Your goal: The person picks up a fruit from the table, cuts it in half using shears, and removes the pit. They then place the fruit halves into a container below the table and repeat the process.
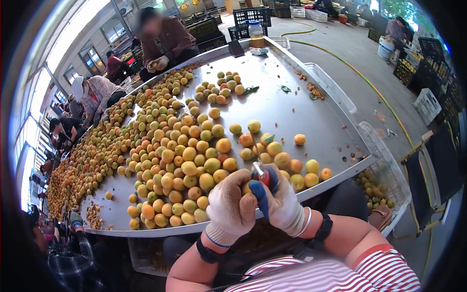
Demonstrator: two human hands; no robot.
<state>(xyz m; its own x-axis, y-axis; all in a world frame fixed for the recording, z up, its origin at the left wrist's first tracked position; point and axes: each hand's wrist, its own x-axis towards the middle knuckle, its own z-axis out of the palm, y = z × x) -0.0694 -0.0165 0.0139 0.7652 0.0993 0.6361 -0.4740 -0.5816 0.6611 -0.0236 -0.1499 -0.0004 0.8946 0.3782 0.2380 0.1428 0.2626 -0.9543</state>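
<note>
Both gloved hands are together at the table's near edge. My left hand (231,204), in a tan-and-white work glove, is curled closed around an apricot (247,188), of which only a small yellowish part shows between the hands. My right hand (282,202), in a white glove with blue on the fingers, is closed on a red-handled knife (261,174). Its thin metal blade points up and away over the fruit; the grip is partly hidden by the fingers. Loose apricots (211,165) lie just beyond both hands.
A metal sorting table (321,121) with a raised rim carries a long heap of apricots. A jar (255,34) and a dark phone-like object (236,48) stand at its far end. A plastic crate of fruit (374,190) is below right. Co-workers (163,41) sit along the left side.
</note>
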